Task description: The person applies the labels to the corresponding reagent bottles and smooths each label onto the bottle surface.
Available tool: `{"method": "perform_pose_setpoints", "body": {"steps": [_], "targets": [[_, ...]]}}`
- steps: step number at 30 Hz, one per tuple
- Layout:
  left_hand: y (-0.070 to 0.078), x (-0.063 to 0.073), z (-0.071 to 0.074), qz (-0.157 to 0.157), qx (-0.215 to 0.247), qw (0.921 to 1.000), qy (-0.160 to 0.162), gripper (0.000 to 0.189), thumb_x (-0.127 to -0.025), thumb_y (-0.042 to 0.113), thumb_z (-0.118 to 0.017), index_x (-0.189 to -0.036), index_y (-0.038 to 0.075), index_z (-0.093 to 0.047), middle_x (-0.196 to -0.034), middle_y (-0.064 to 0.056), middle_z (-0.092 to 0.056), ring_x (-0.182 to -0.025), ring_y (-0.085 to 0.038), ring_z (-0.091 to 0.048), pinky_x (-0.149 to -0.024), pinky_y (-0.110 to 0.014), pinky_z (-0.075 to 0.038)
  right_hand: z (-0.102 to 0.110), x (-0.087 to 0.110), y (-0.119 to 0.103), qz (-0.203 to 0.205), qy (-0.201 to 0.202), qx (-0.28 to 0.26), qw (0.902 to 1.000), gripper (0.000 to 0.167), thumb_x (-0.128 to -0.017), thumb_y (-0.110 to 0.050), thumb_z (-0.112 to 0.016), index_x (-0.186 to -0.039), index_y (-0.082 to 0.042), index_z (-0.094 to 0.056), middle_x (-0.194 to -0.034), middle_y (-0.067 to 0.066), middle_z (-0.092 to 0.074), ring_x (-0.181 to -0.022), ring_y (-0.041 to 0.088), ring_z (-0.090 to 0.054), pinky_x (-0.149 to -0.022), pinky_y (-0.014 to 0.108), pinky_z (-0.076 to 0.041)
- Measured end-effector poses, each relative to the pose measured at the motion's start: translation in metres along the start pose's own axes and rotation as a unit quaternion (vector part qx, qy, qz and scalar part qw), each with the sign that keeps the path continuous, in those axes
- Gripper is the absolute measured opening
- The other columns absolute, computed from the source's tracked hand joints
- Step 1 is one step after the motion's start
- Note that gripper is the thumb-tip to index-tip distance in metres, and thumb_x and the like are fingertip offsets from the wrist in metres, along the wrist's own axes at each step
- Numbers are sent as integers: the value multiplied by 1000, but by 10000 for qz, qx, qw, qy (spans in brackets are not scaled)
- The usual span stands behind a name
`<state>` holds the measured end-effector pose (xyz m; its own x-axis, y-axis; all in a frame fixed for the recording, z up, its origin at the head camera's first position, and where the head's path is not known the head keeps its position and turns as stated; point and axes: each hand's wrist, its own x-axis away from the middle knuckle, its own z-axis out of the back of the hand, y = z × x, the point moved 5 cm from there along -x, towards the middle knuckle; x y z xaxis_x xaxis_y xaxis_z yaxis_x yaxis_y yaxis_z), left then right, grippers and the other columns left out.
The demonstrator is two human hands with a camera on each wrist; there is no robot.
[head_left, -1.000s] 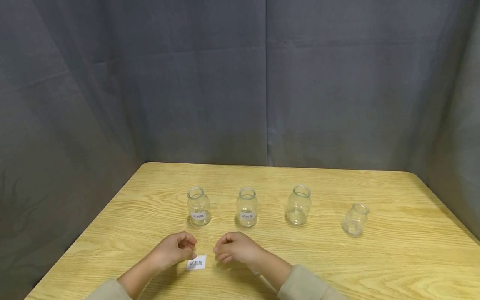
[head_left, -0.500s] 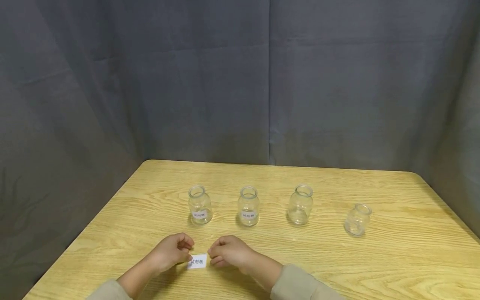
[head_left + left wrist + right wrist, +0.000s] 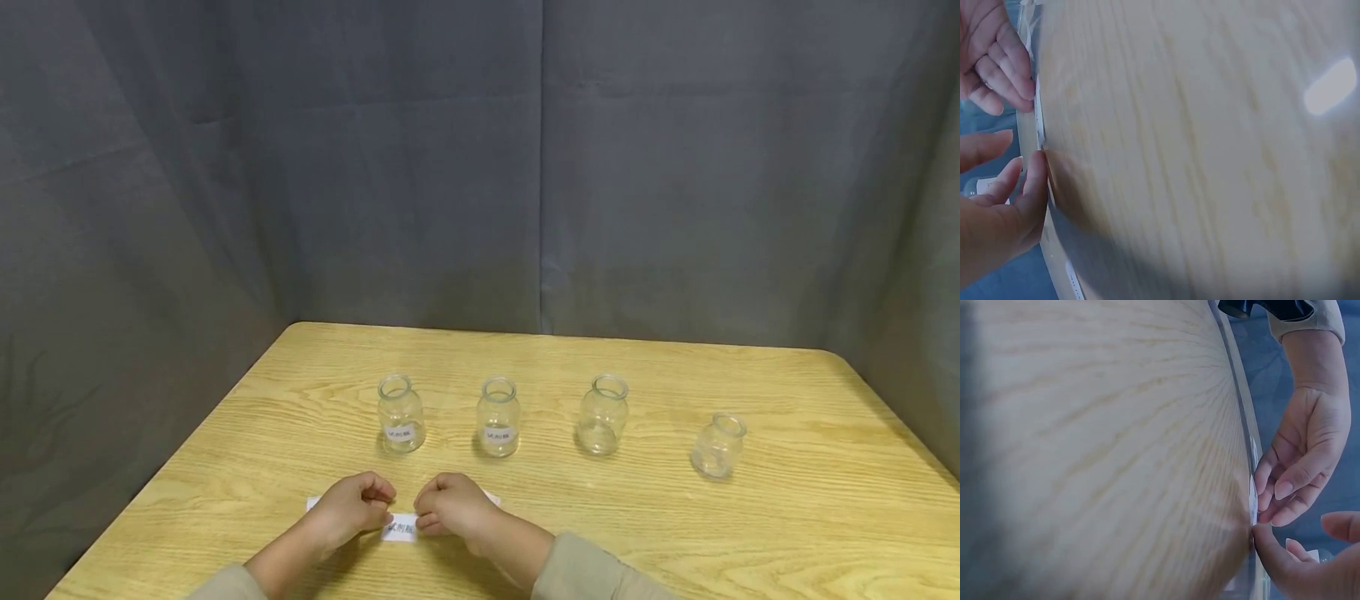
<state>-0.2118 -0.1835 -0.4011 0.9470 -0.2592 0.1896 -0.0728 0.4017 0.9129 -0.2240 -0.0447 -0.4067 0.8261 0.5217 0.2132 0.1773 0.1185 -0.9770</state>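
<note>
In the head view, a small white label [image 3: 400,527] with printed characters lies between the hands low on the table. My left hand [image 3: 348,510], fingers curled, pinches its left end, the thumb overlapping the edge. At the label's right edge are the bent fingertips of my right hand [image 3: 457,510]; whether they grip it is unclear. The wrist views show the label [image 3: 1039,119] nearly edge-on. Beyond the hands stand a glass jar [image 3: 400,408] and a second glass jar [image 3: 498,412], each bearing a similar label.
Farther right are a third jar [image 3: 602,412] and a smaller, tilted-looking glass jar [image 3: 718,446], neither with a visible label. Bits of white paper [image 3: 312,503] show beside both hands. A wooden table [image 3: 675,533] carries everything, and a grey curtain [image 3: 412,208] hangs behind.
My right hand has come leftward to the label's right edge. My left hand stays near its left end, shifting slightly right. The jars stand as before.
</note>
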Motion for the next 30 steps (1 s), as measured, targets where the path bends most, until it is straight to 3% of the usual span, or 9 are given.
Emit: {"method": "perform_pose_setpoints", "body": {"steps": [10,14,19,23,30], "targets": [[-8,-4,-1,335,-15,9987,376,27,-69,-8,-59,-95,-9,-49,-86,-12,-48,-75,-20,-46,-67,-29,-44,-3,-1,2,-6,27,171,9998,7,-78,0,-49,-83,5,-49,-85,12,-52,-78,24,-54,-75,36,-47],[-13,-3,-2,441,96,9989,117,26,-69,-11,-59,-94,-8,-50,-83,-10,-49,-73,-19,-47,-63,-26,-43,-7,0,4,-45,52,206,9998,7,-78,-1,-50,-83,4,-49,-86,11,-51,-80,24,-53,-75,36,-46],[-9,-6,-4,231,442,9980,-382,28,-73,-9,-55,-100,-10,-47,-85,-10,-48,-76,-19,-47,-68,-28,-45,-4,0,4,-30,157,419,9990,9,-79,-4,-51,-84,3,-51,-84,9,-51,-78,22,-51,-73,35,-46],[-1,-10,-4,-10,628,9965,-549,28,-76,-7,-53,-102,-12,-44,-86,-10,-47,-78,-19,-47,-72,-31,-46,3,0,2,101,146,773,9969,11,-80,-6,-51,-86,4,-52,-82,7,-52,-76,22,-50,-70,35,-46],[15,-18,-3,-242,572,9976,-298,29,-78,-2,-55,-104,-10,-45,-90,-11,-48,-81,-20,-46,-72,-31,-44,16,2,-7,414,79,809,9958,22,-79,-4,-54,-98,8,-51,-79,9,-53,-70,20,-52,-65,33,-47]]}}
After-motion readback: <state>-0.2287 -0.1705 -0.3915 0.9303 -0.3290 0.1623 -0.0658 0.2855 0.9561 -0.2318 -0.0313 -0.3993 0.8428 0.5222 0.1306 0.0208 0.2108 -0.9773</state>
